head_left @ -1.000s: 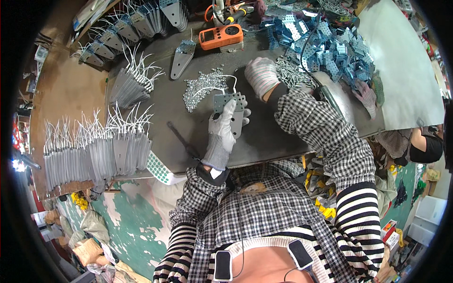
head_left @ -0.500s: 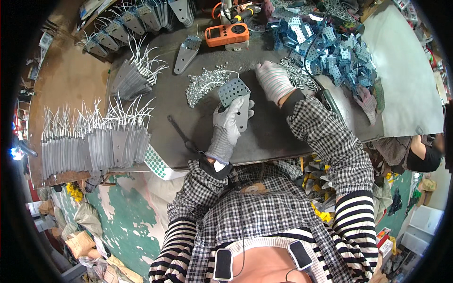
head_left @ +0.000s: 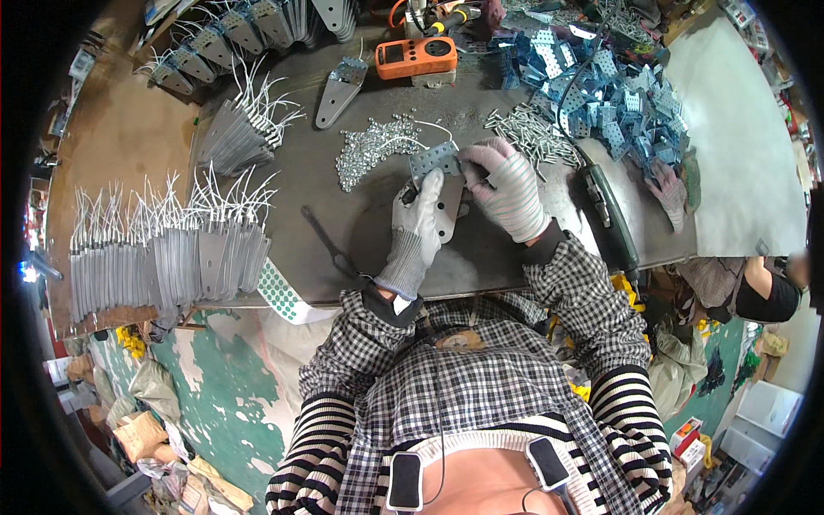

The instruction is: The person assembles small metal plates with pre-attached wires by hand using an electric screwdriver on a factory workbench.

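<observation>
My left hand (head_left: 418, 219), in a pale glove, is closed on a flat grey metal plate (head_left: 448, 210). At the plate's far end sits a blue-grey perforated bracket (head_left: 435, 160), and a white wire (head_left: 446, 130) curves out beyond it. In a striped glove, my right hand (head_left: 508, 190) has its thumb and fingertips pinched at the bracket's right edge; whatever they hold is hidden. Just past the bracket lies a heap of small silvery nuts (head_left: 369, 150). Farther right, a pile of screws (head_left: 534, 133) spreads on the dark worktable (head_left: 330, 193).
Perforated blue brackets (head_left: 614, 103) pile up at the far right, near a corded black hand tool (head_left: 611, 219). An orange meter (head_left: 416, 57) stands at the back. Wired plates (head_left: 167, 266) line the left; a dotted sticker strip (head_left: 281, 292) hangs at the front edge. A spare glove (head_left: 666, 196) lies right.
My right hand has come from the screw pile back to the bracket, fingertips now at its right edge. The screws it covered show. My left hand keeps the plate, slightly turned.
</observation>
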The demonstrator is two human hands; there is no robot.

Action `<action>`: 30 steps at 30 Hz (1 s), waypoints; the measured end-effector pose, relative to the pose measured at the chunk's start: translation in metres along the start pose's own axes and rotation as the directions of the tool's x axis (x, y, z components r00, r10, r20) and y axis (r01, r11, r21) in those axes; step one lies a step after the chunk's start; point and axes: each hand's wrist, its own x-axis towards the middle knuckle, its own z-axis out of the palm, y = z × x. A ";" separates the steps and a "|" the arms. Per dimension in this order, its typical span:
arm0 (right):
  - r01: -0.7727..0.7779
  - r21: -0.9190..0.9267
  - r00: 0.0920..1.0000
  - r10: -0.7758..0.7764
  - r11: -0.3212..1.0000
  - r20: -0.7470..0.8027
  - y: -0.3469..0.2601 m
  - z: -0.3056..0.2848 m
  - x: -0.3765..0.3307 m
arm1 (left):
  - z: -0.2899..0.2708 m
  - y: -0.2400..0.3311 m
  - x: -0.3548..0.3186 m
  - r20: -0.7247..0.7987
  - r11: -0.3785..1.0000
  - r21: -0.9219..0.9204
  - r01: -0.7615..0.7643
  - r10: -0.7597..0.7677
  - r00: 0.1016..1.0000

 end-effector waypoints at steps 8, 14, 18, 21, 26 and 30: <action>0.256 -0.334 0.954 -0.181 0.907 0.241 0.009 -0.001 -0.004 | -0.014 -0.014 0.006 0.135 0.934 -0.270 0.235 -0.205 0.969; 0.058 -0.016 0.978 -0.054 0.998 0.200 -0.016 -0.017 0.015 | -0.002 -0.005 -0.004 0.078 0.951 -0.045 0.306 -0.302 0.950; 0.110 -0.168 0.959 -0.060 0.980 0.277 -0.020 -0.013 0.017 | 0.013 0.008 -0.009 -0.062 0.901 0.101 0.422 -0.418 0.906; 0.060 -0.221 0.987 -0.025 0.973 0.159 -0.019 -0.007 0.014 | 0.011 0.008 -0.013 0.000 0.907 0.098 0.410 -0.412 0.911; 0.206 -0.343 0.971 -0.147 0.916 0.190 -0.016 -0.007 0.006 | 0.005 -0.007 -0.008 0.084 0.946 0.161 0.282 -0.298 0.951; 0.111 -0.259 0.993 -0.098 0.960 0.061 -0.013 -0.003 0.004 | -0.004 -0.019 -0.001 0.301 0.976 -0.017 0.218 -0.202 0.932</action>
